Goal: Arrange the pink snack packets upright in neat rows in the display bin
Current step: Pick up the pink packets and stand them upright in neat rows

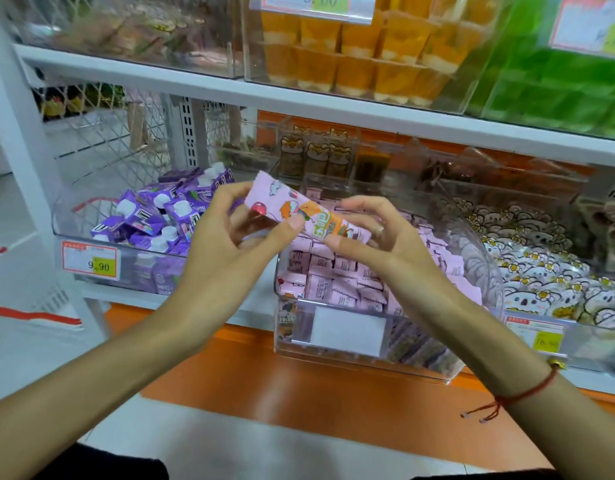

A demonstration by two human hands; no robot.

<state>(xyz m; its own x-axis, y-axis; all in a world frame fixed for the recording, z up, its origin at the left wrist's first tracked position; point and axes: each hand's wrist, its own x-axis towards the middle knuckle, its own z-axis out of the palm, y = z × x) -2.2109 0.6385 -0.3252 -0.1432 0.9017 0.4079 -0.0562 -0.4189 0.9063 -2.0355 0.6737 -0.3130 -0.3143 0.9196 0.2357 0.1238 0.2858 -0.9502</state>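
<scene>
A long pink snack packet (301,208) with cartoon print hangs tilted above the clear display bin (347,355). My left hand (230,233) pinches its left half between thumb and fingers. My right hand (378,233) pinches its lower right end. Below them the bin holds several pink packets (333,275), standing in rough rows, some leaning. My hands hide part of the bin's contents.
A bin of purple drink pouches (153,216) sits to the left with a 9.90 price tag (90,262). A bin of white koala-print packets (541,271) is to the right. Shelf above carries orange packs (361,50) and green packs (555,88). Orange shelf base (299,382) runs below.
</scene>
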